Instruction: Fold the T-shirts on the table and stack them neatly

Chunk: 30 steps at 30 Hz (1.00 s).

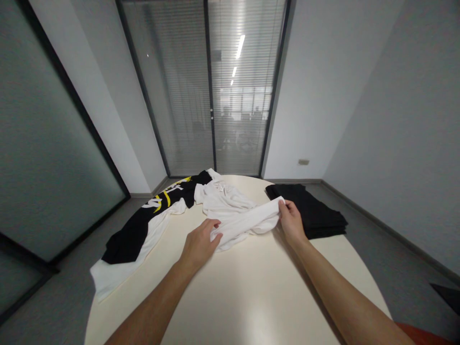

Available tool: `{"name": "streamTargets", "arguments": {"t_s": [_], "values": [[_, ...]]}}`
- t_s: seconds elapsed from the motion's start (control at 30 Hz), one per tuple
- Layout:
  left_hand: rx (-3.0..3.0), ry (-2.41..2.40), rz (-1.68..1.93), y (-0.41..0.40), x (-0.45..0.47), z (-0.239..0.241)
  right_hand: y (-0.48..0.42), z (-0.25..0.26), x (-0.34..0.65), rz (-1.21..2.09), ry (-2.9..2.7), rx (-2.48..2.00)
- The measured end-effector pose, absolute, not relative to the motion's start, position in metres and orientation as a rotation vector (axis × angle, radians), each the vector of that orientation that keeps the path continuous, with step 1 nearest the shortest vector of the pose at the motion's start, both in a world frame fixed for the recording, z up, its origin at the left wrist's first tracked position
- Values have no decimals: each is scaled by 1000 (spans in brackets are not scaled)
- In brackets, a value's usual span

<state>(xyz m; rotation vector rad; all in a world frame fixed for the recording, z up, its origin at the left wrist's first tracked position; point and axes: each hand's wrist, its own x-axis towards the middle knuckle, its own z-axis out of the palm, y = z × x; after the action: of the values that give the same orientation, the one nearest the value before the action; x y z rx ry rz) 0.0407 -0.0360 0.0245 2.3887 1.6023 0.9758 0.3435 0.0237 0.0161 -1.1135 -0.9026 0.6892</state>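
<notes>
Gripping white garment [240,219] ends, both hands' fingers clamped; bare table [251,287] nearside.

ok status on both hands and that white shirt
Left hand and right hand both gripping white shirt, one at each end. Shirt bunched on round table. Black-and-white garment left, folded black clothes right.

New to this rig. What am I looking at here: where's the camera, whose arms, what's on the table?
One picture, from a camera worn on a person's head, looking forward and down. The bare arms are that person's own; there is no machine. On the round cream table, the left hand and right hand each grip an end of a bunched white garment. A black, white and yellow garment hangs over the left edge. A folded black stack lies to the right.
</notes>
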Motion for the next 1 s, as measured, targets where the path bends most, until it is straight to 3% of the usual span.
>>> {"name": "streamTargets", "arguments": {"t_s": [0.27,0.8,1.0], "values": [[2471,1709,972,-31,38,23,35,10,374,406,-736,-1139],[2420,1720,893,-30,35,22,27,16,365,439,-872,-1242],[2418,1540,1172,-24,33,19,23,16,363,329,-1077,-1293]]}}
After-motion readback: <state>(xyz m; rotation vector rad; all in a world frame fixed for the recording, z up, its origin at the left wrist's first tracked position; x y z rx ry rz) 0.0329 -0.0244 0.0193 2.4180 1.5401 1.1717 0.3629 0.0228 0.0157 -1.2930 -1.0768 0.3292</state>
